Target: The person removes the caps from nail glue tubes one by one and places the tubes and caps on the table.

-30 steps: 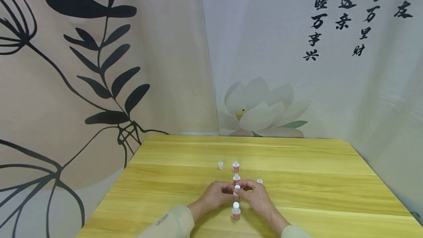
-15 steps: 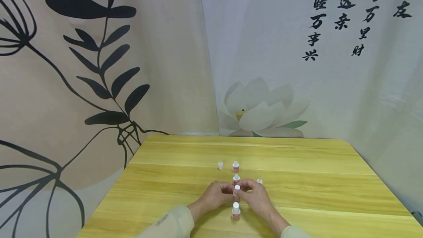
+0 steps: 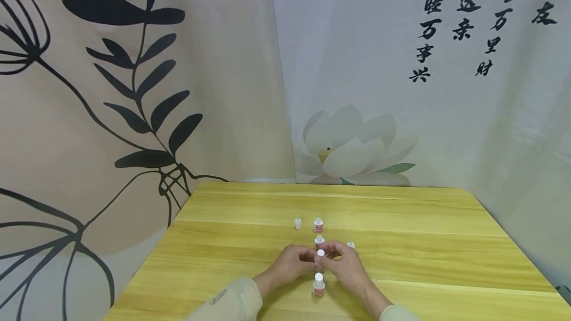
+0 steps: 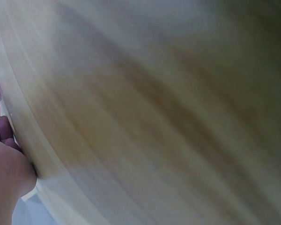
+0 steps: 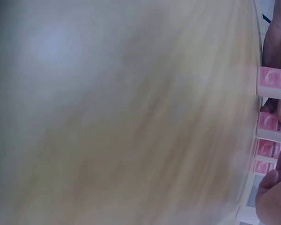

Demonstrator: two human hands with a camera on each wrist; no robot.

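Several small white bottles with pink labels stand in a row on the wooden table. The bottle between my hands shows its white top, while fingers hide much of its body. My left hand grips it from the left, and my right hand pinches it from the right, thumb just below the top. Nearer to me stands another bottle with a tall white cap. Beyond my fingers are a bottle and a farther bottle. In the right wrist view, the nearest bottle appears at the edge.
A small white cap-like piece lies left of the farthest bottle. Another small white piece, with a thin tip, is beyond my right hand. The wooden table meets a printed curtain at its back edge.
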